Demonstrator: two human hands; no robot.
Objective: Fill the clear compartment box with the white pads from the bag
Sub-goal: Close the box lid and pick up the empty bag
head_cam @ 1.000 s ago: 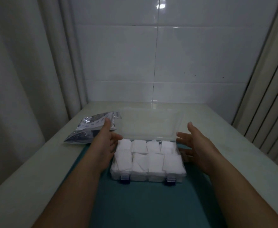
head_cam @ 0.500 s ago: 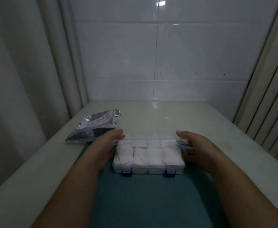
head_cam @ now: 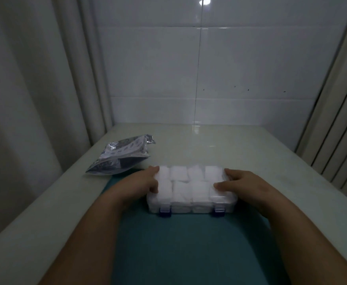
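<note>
The clear compartment box (head_cam: 191,206) lies in the middle of the table with its lid down. White pads (head_cam: 182,189) show through the lid in several compartments. Two blue latches (head_cam: 165,212) sit on its near edge. My left hand (head_cam: 146,182) rests on the lid's left end, fingers flat. My right hand (head_cam: 238,183) presses on the lid's right end, fingers spread flat. The silver foil bag (head_cam: 121,156) lies to the left, behind my left hand, apart from the box.
A teal mat (head_cam: 189,247) lies under the box on a pale table (head_cam: 209,145). Curtains hang at the left and right, and a tiled wall (head_cam: 197,68) stands behind the table's far edge.
The lid has swung down from open to flat on the box. Both hands came down with it and now lie on top of it.
</note>
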